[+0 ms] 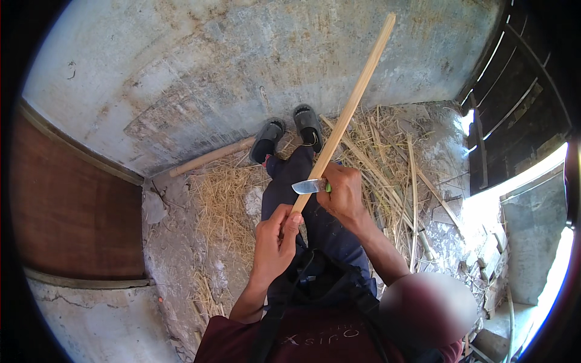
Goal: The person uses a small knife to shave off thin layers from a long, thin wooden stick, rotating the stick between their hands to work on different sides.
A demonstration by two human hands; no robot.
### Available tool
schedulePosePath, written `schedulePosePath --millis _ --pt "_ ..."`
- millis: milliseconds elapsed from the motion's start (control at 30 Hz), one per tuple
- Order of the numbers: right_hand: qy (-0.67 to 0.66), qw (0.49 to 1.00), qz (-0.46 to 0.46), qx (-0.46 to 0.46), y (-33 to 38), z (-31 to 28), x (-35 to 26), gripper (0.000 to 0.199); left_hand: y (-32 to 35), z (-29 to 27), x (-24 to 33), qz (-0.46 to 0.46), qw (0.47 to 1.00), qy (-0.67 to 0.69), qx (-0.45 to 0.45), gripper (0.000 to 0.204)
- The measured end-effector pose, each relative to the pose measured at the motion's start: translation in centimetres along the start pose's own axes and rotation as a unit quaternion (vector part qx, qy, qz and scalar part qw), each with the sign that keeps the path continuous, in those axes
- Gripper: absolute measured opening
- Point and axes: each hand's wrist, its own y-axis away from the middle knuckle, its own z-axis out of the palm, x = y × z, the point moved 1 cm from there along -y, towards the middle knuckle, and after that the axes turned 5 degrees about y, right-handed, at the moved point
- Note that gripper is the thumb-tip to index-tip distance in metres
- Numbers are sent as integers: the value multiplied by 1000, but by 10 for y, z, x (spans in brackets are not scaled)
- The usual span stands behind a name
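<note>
Maroon printed shirt (pixel 224 340) closest, lol
Left fingers (pixel 292 228) pinch the near end of a long pale wooden strip (pixel 351 111) slanting away up-right; right fingers (pixel 336 177) grip a green-handled steel knife (pixel 305 186), blade across the strip just ahead.

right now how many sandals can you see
2: one sandal on the left foot, the other sandal on the right, both near the wall.

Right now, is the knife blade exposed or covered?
Exposed: the knife blade shows bare and shiny across the wooden strip, with the right hand closed around the handle end.
</note>
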Motion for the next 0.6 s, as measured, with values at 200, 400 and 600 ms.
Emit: schedulePosePath --millis 200,400,600 --pt "11 998 27 53 -9 0 7 22 5 -4 7 1 1000 -27 1 19" --pt "31 997 29 58 -28 -8 25 36 25 -7 -8 -26 999 -26 18 21" --pt "-15 1000 8 25 -4 6 8 30 20 -10 -12 -20 1000 -4 11 23"
